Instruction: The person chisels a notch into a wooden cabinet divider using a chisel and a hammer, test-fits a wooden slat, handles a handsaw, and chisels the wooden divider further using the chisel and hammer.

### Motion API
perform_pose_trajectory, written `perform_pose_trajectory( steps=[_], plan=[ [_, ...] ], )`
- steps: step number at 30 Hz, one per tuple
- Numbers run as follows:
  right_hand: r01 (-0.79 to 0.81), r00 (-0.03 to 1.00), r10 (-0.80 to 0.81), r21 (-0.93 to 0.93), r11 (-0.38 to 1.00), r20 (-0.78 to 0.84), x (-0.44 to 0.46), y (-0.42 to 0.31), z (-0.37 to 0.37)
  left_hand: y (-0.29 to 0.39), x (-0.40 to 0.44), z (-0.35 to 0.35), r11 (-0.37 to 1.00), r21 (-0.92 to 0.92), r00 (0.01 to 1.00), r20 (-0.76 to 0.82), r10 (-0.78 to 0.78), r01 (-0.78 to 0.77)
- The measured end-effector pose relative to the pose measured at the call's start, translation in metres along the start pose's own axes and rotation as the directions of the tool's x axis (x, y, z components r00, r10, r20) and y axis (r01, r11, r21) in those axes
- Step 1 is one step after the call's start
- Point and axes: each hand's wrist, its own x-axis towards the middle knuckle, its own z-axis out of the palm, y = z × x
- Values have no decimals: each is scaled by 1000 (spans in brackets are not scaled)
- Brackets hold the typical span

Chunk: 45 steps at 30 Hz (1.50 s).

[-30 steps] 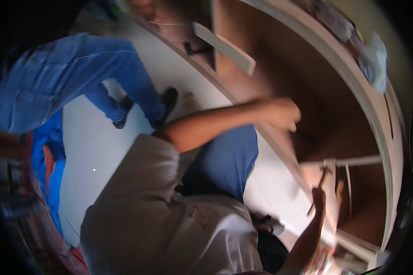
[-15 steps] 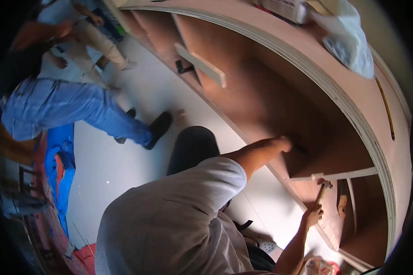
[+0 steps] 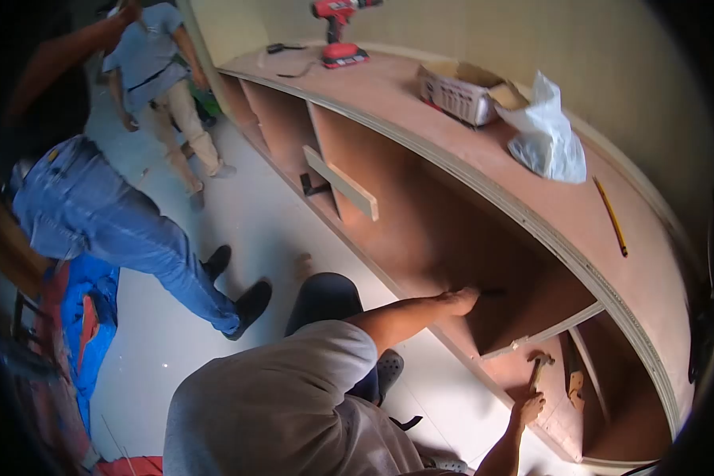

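Observation:
My left hand (image 3: 458,301) reaches into the large middle compartment of a low wooden cabinet (image 3: 408,210). Its fingers are closed beside a dark, thin thing in shadow, too dim to name. In my right hand (image 3: 532,408) is a claw hammer (image 3: 540,363), gripped by its handle with the head up, in front of the smaller right-hand compartment. Behind the hammer, a light wooden tool handle (image 3: 576,390) rests in that compartment. A divider (image 3: 543,328) separates the two compartments.
On the curved cabinet top are a red cordless drill (image 3: 339,33), an open carton (image 3: 456,94), a white plastic bag (image 3: 549,139) and a yellow pencil (image 3: 611,216). A wood strip (image 3: 341,184) crosses another divider. Two people stand left, near a blue tarp (image 3: 95,317).
My view has tilted up, bringing the drill and more of the cabinet top into sight. My left hand stays inside the compartment, and my right hand keeps hold of the hammer.

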Motion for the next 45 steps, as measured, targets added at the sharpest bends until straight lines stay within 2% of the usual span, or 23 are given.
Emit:
perform_pose_trajectory(
  steps=[1,2,3,4,5,6,8,9,11,13,17,23,26,27,28,30,31,33,35,37,40,43,45],
  plan=[
    [-15,1000,15,0,1000,6,1,-1,1,10,-23,-23,998,-67,999,-47,-9,6],
    [13,1000,-13,21,1000,-12,7,1,5,15,-42,-45,989,-70,984,-133,122,-132],
    [24,1000,-25,29,999,18,15,6,12,21,-65,-66,990,-66,979,-170,115,-128],
    [30,998,-32,36,999,50,20,12,21,26,-87,-83,885,-465,998,-38,-51,27],
    [44,998,-48,101,994,45,25,15,29,27,-102,-96,616,-763,981,142,-132,194],
    [61,997,-68,167,984,37,30,18,38,20,-111,-98,509,-836,979,173,-106,203],
    [25,991,14,284,958,-136,50,23,88,-6,-129,-88,277,-937,974,225,19,211],
    [-12,995,48,356,934,-93,46,18,77,-18,-140,-86,168,-961,962,242,125,219],
    [-78,997,77,559,826,24,38,-12,60,-19,-178,-87,13,-974,967,228,118,228],
    [-140,990,67,727,672,128,27,-35,50,-24,-202,-91,33,-957,935,287,210,287],
    [-229,966,-25,899,373,256,8,-68,38,-10,-210,-84,103,-972,940,232,249,212],
    [-258,958,-97,958,129,271,4,-75,31,15,-231,-83,220,-973,937,140,319,71],
    [-348,937,35,935,69,347,9,-77,22,29,-240,-79,236,-970,934,132,333,53],
    [-416,903,131,909,15,410,15,-84,19,35,-243,-83,254,-967,926,119,358,26],
    [-412,904,128,911,12,407,14,-84,18,42,-248,-83,300,-954,915,102,391,-21],
    [-353,927,80,923,-151,368,4,-75,20,49,-259,-80,302,-952,904,81,421,-55],
    [-355,926,82,923,-150,370,9,-68,40,53,-265,-78,301,-950,891,61,449,-86],
    [-350,928,124,936,-24,350,29,-49,87,56,-278,-77,241,-967,894,40,446,-77],
    [-367,924,129,930,30,360,8,-47,56,48,-267,-72,307,-949,896,79,436,-66],
    [-388,917,131,918,83,376,3,-37,59,48,-261,-63,270,-961,904,63,423,-59],
    [-417,909,69,896,153,412,-4,-32,54,49,-259,-64,302,-949,918,37,396,-92],
    [-425,905,75,883,199,418,-28,-48,18,53,-258,-60,474,-848,924,-45,381,-236],
    [-422,907,114,863,278,406,-25,-53,20,55,-261,-57,505,-832,925,-26,379,-231]
  ],
)
